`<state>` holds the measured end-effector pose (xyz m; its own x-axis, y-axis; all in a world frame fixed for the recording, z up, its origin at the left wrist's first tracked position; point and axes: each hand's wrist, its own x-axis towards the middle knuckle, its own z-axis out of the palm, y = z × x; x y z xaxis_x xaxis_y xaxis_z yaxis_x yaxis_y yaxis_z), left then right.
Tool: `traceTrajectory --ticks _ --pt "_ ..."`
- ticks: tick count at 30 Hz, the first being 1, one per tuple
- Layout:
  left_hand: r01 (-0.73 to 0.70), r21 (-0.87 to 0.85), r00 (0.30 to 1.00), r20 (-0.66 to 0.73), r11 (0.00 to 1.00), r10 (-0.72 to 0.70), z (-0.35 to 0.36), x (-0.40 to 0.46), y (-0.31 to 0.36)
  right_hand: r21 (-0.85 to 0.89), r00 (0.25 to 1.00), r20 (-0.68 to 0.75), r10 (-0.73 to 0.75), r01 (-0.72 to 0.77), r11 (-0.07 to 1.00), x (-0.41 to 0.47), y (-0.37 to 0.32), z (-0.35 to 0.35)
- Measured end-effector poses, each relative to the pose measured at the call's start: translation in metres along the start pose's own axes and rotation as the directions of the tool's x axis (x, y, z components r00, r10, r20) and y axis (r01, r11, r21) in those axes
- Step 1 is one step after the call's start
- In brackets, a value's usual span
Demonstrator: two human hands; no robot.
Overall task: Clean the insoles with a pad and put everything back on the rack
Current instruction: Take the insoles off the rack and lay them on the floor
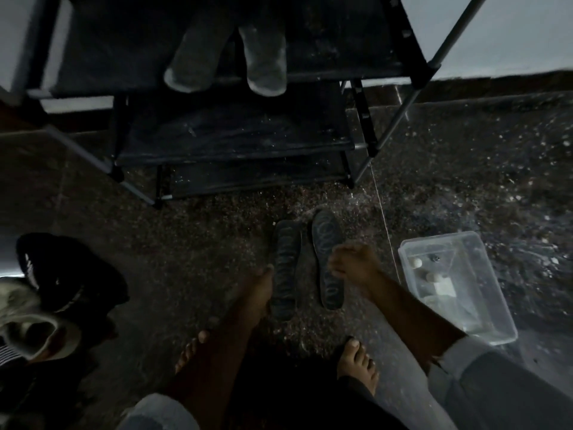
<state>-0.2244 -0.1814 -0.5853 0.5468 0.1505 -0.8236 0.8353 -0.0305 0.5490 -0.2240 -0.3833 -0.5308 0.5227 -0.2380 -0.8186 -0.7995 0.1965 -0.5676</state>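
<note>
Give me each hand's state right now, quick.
Left hand: reaching down to the left insole; grip cannot be told.
Right hand: loosely curled above the right insole, holding nothing.

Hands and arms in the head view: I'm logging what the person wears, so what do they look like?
Both forearms are bare, with light grey sleeves pushed up toward the elbows. The left hand and the right hand are bare: no gloves. The dim, blurred picture does not let me tell about rings or a watch.
</note>
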Motion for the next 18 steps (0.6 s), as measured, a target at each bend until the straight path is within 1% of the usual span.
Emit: traceTrajectory --ticks 2,4,6,7,9,11,14,18 --pt "-0.166 -0.023 0.98 -0.115 0.986 0.163 -0.006 -0.019 0.045 -0.051 0.997 -0.008 -0.078 0.077 0.996 -0.014 -0.037 0.01" --pt "-0.324 -0.105 0.93 -0.219 0.94 0.296 -0.018 -0.046 0.107 -0.021 0.982 -0.013 -0.188 0.187 0.982 -0.034 -0.081 0.021" --pt "-0.418 -0.179 0.893 -0.258 0.89 0.368 -0.033 -0.072 0.17 0.055 0.958 -0.022 -0.285 0.286 0.957 -0.056 -0.125 0.034" --pt "-0.442 -0.216 0.885 -0.264 0.871 0.384 -0.041 -0.085 0.196 0.083 0.949 -0.03 -0.313 0.314 0.946 -0.069 -0.146 0.041" --pt "-0.464 -0.281 0.878 -0.27 0.84 0.395 -0.053 -0.107 0.242 0.112 0.935 -0.03 -0.352 0.353 0.929 -0.089 -0.184 0.055" --pt "-0.443 -0.319 0.894 -0.23 0.838 0.385 -0.062 -0.124 0.275 0.105 0.929 -0.028 -0.369 0.37 0.923 -0.102 -0.211 0.071" --pt "-0.409 -0.318 0.911 -0.201 0.855 0.361 -0.069 -0.133 0.299 0.105 0.924 -0.047 -0.379 0.382 0.918 -0.109 -0.231 0.095" --pt "-0.38 -0.306 0.924 -0.165 0.873 0.345 -0.074 -0.124 0.312 0.122 0.918 -0.085 -0.386 0.394 0.911 -0.105 -0.239 0.117"
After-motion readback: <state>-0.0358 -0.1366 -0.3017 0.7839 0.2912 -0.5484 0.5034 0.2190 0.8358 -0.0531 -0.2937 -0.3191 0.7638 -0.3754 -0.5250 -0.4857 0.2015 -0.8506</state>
